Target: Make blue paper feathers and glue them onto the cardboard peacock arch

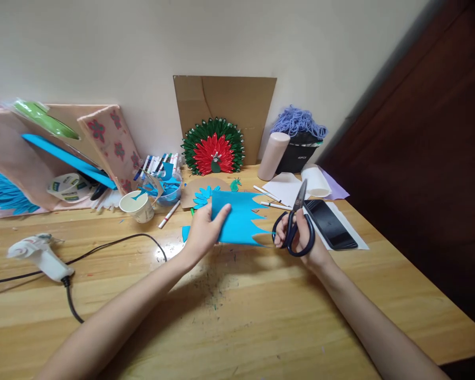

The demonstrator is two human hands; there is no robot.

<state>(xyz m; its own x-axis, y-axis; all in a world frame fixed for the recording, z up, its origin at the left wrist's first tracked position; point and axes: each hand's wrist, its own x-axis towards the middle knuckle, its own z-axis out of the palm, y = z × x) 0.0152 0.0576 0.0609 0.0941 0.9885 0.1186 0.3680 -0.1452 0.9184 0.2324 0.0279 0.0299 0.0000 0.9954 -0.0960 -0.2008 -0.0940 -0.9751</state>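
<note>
My left hand (206,229) grips the left side of a blue paper sheet (237,219), thumb on top. The sheet's right edge is cut into several pointed, scalloped notches. To the right of it, my right hand (296,237) holds black-handled scissors (300,196), their blades pointing up and away from the paper. A small blue sliver seems to lie by the right fingers; I cannot tell if they hold it. Behind the sheet, blue paper petals (206,196) lie on a round brown cardboard piece (188,191).
A white glue gun (41,256) with its black cord lies at left. Near the petals stand a paper cup (138,207) and a plastic bowl (170,190) of blue scraps. A red-and-green peacock craft (214,150) leans on cardboard (257,105). A phone (330,224) lies at right.
</note>
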